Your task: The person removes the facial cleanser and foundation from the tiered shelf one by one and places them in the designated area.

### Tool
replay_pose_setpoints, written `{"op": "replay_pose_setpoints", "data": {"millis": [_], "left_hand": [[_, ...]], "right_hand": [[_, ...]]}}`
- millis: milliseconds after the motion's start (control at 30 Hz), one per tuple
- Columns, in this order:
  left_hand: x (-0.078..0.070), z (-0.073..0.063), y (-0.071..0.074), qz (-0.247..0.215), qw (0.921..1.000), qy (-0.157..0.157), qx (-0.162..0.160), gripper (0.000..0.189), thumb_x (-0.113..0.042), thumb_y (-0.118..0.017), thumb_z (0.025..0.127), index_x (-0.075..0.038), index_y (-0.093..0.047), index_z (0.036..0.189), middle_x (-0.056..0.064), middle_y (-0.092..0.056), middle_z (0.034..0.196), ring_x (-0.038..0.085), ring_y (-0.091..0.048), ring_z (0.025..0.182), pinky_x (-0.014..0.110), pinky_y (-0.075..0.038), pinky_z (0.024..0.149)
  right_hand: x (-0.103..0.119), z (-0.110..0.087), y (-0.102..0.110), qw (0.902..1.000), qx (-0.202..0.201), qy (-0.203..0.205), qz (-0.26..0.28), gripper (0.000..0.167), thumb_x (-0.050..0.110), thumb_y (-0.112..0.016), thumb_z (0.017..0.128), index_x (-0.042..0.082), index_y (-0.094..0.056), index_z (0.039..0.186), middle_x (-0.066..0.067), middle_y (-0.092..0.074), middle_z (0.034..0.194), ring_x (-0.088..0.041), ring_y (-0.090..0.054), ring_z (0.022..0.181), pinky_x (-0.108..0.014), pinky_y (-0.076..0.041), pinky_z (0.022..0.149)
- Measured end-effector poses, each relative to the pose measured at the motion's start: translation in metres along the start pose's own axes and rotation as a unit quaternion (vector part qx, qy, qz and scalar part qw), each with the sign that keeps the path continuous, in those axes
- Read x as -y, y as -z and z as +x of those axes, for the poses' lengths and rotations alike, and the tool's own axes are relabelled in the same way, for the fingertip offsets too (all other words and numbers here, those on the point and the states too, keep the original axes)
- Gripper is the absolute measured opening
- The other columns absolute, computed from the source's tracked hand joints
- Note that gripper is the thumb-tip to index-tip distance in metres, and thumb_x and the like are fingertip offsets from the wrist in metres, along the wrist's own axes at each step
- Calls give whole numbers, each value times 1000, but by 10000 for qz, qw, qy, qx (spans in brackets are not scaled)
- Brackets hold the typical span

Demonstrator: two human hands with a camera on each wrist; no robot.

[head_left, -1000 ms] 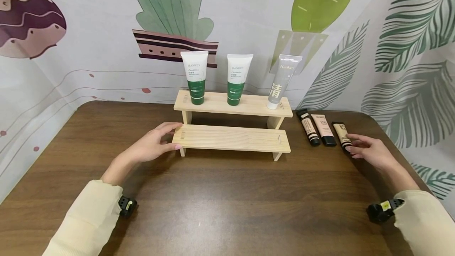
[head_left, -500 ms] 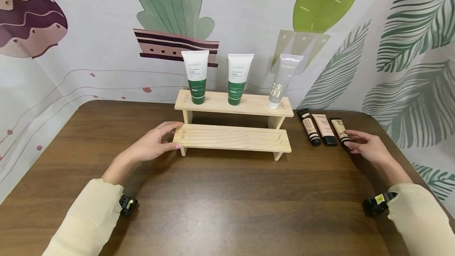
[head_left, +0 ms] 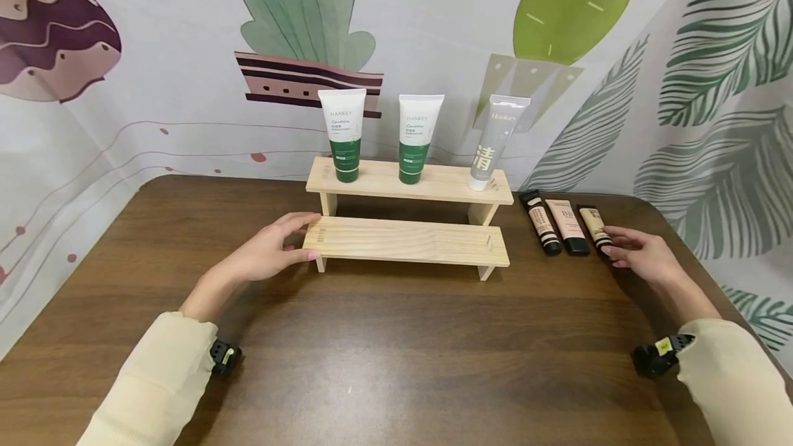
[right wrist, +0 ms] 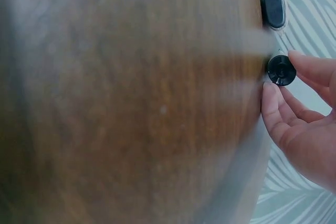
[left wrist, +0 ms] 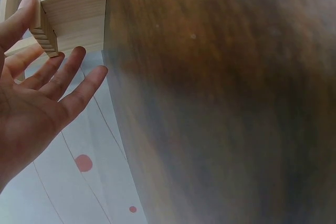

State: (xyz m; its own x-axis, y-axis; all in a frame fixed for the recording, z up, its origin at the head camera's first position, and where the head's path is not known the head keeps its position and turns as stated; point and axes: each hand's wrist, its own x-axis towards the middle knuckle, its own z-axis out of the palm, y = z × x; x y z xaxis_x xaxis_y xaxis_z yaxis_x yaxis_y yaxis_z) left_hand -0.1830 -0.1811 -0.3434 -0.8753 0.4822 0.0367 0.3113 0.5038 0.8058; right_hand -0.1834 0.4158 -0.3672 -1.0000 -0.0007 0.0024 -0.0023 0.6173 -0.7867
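My left hand (head_left: 272,252) holds the left end of the lower wooden display shelf (head_left: 405,239), thumb at its front edge and index finger at its back corner. In the left wrist view the other fingers (left wrist: 86,88) spread loosely beside the shelf's end. On the right, my right hand (head_left: 644,257) pinches a small beige tube with a black cap (head_left: 595,224) lying on the table. The right wrist view shows the round black cap (right wrist: 282,70) between the fingertips. Beside it lie a pink BB tube (head_left: 566,220) and a black-and-beige striped tube (head_left: 541,222).
Behind, the taller wooden shelf (head_left: 387,177) bears two white-and-green tubes (head_left: 344,136) (head_left: 418,140) and a grey translucent tube (head_left: 493,140), standing on their caps. A patterned cloth (head_left: 186,74) hangs behind the brown table (head_left: 396,356).
My right hand has slid the beige tube slightly away from me and left, closer in line with the other two tubes, then stayed there. My left hand has kept its place on the shelf.
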Motion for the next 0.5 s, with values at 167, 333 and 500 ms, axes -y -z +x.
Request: {"op": "replay_pose_setpoints", "data": {"millis": [167, 333, 500], "left_hand": [[0, 0, 0, -21, 10000, -2, 6, 60, -10, -64, 86, 5, -35, 136, 23, -34, 133, 38, -39, 120, 46, -43, 93], [1, 0, 0, 32, 10000, -32, 2, 60, -10, -64, 86, 5, -35, 136, 23, -33, 134, 39, -39, 119, 46, -43, 92], [3, 1, 0, 52, 10000, -67, -6, 59, -8, -64, 86, 6, -35, 135, 24, -33, 134, 40, -41, 118, 46, -43, 92]], "right_hand": [[3, -2, 2, 9999, 41, 20, -126, 47, 7, -60, 88, -14, -39, 125, 17, -56, 84, 4, -57, 72, -23, -53, 57], [6, -4, 4, 9997, 59, 121, -223, 47, 5, -59, 88, -15, -37, 125, 3, -59, 89, 3, -57, 72, -25, -54, 57], [11, -7, 7, 9979, 107, 189, -602, 48, 6, -56, 90, -16, -35, 127, -32, -53, 104, 6, -55, 73, -27, -54, 58]]}}
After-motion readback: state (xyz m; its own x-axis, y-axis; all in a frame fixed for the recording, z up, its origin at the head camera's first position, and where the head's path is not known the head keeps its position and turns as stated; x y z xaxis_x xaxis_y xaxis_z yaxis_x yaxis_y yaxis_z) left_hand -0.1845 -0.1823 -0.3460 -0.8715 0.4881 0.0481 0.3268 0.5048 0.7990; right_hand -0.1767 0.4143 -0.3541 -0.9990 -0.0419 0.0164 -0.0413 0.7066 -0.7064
